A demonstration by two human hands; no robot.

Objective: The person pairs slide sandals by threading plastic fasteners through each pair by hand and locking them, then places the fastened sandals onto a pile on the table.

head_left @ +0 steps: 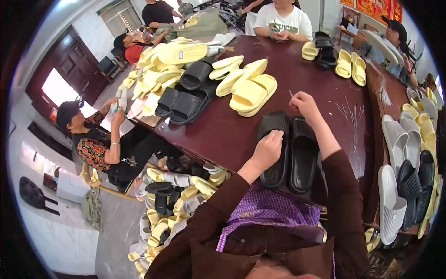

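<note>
Clear path: bare table top [325, 88] beyond the black slippers [290, 151]
Obstacle ahead-left: yellow slippers [251, 93]
Obstacle right: slipper row [409, 153] along table edge

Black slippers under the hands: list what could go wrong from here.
1. The pair of black slippers lies near the table edge; a push from the left hand might tip it onto the slipper heap on the floor.
2. The right hand pinches something thin; it may be dropped among the loose strands.
</note>
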